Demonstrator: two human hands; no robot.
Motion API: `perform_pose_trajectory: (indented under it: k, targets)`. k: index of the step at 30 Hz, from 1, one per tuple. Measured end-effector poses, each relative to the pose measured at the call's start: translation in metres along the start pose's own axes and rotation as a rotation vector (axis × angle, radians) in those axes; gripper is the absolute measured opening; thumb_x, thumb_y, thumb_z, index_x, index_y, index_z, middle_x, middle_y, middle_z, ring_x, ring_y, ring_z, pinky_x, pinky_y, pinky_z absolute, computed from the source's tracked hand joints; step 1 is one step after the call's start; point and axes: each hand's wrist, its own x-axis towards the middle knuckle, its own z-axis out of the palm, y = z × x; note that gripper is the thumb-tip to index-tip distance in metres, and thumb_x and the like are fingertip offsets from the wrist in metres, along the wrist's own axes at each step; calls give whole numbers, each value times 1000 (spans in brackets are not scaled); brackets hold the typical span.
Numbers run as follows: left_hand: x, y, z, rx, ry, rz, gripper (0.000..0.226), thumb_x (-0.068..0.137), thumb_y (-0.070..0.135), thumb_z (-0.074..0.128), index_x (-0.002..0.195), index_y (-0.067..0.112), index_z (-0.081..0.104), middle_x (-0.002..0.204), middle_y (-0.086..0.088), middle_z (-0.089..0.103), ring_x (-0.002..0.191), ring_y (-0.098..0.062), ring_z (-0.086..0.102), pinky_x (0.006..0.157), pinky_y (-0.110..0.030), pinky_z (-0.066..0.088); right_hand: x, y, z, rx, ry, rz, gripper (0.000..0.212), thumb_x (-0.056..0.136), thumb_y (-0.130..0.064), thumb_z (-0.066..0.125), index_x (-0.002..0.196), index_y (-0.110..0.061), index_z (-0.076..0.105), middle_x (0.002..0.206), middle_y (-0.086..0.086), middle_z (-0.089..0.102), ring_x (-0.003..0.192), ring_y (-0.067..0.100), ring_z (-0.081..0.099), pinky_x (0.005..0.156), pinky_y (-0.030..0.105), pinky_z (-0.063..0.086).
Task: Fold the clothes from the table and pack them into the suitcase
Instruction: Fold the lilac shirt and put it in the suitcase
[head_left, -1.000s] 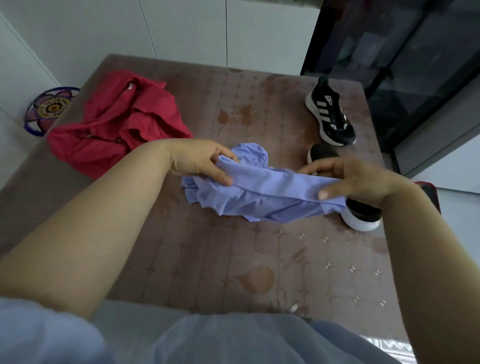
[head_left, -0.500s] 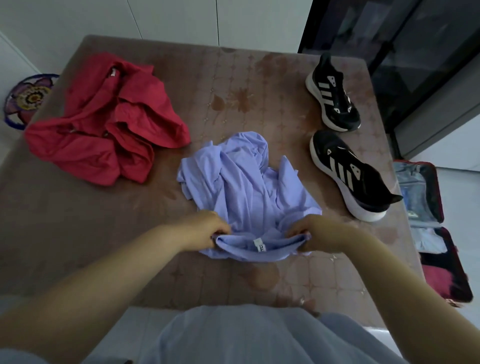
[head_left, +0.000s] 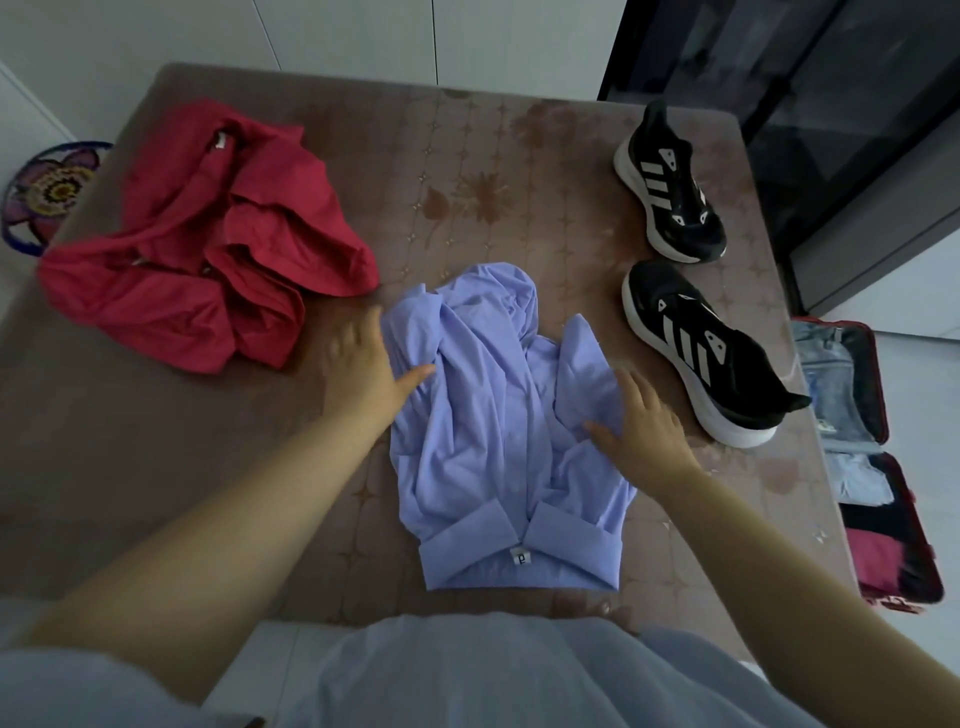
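A lilac shirt (head_left: 498, 431) lies rumpled on the brown table (head_left: 156, 441), collar toward me with a small white label showing. My left hand (head_left: 363, 364) lies flat at the shirt's left edge, fingers straight, thumb on the cloth. My right hand (head_left: 641, 426) rests flat on the shirt's right side, fingers spread. A crumpled red garment (head_left: 208, 260) sits at the table's far left. An open red suitcase (head_left: 883, 467) lies on the floor to the right of the table, with folded clothes inside.
Two black sneakers with white stripes (head_left: 670, 182) (head_left: 711, 358) stand on the table's right side, close to the shirt. A round patterned mat (head_left: 47, 192) lies on the floor at far left. A dark glass door is behind the table at right.
The shirt was held up, then laid down with its collar near me. Both hands let go of the collar and moved out onto the shirt's sides, flat.
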Motion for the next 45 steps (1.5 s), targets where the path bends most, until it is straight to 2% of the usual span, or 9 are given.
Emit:
perform_pose_trajectory:
  k: [3,7,14,20,28,31,35,41,45]
  targets:
    - [1,-1,17,37,-24,-230,77,79,49,68,136,7,39,128,-15,55,120,-36,48,102,-44,29,-7,6,10,78,26,21,69,94,-24,55,150,-15,17,148,11,36,132,33,35,108,40,28]
    - [-1,-15,16,-86,64,-226,21,83,28,68,91,9,65,92,-11,70,94,-34,62,91,-42,41,-10,11,11,35,-5,-84,59,92,-13,52,145,-28,32,134,11,50,115,34,51,90,40,45]
    - [-23,-76,-35,-143,81,-362,20,82,12,69,90,-6,67,91,-29,66,88,-39,62,67,-34,38,-28,56,-18,28,9,75,49,80,1,58,126,-3,42,89,16,57,84,38,60,67,33,37]
    - [-73,-113,-41,-41,24,-499,21,88,20,63,87,-1,60,92,-27,64,91,-43,59,76,-42,43,-33,45,-18,-286,-60,178,59,88,-23,63,132,0,30,127,19,48,112,36,55,83,39,45]
    - [-63,-99,-39,-120,256,-453,62,89,24,61,140,2,34,138,-23,43,127,-40,39,106,-47,28,-11,27,-8,-176,19,-35,64,93,-23,57,147,-11,25,153,14,25,136,37,28,109,44,25]
    - [-50,-105,-36,-214,177,-541,46,91,26,59,126,-3,51,119,-23,59,112,-41,53,96,-48,42,-7,37,-6,-261,-27,23,62,95,-20,50,150,-18,20,150,15,32,132,37,36,102,45,33]
    - [-46,-103,-37,-306,100,-538,16,85,22,67,76,8,63,70,-10,57,79,-28,56,74,-37,45,-24,44,-4,-311,19,-31,40,95,-17,47,135,-23,49,112,17,63,92,37,60,67,33,42]
    - [-67,-129,-67,-217,117,-566,30,84,26,69,65,6,55,71,-21,55,75,-33,55,67,-35,39,-46,69,-17,-292,-61,217,25,87,-11,54,113,-11,55,107,21,62,99,36,60,77,38,45]
    - [-80,-144,-80,-25,6,-543,27,85,28,67,78,4,57,85,-21,62,92,-41,59,72,-36,40,-42,39,-20,-251,-6,119,34,84,-17,66,113,-4,55,114,19,58,100,37,59,78,38,44]
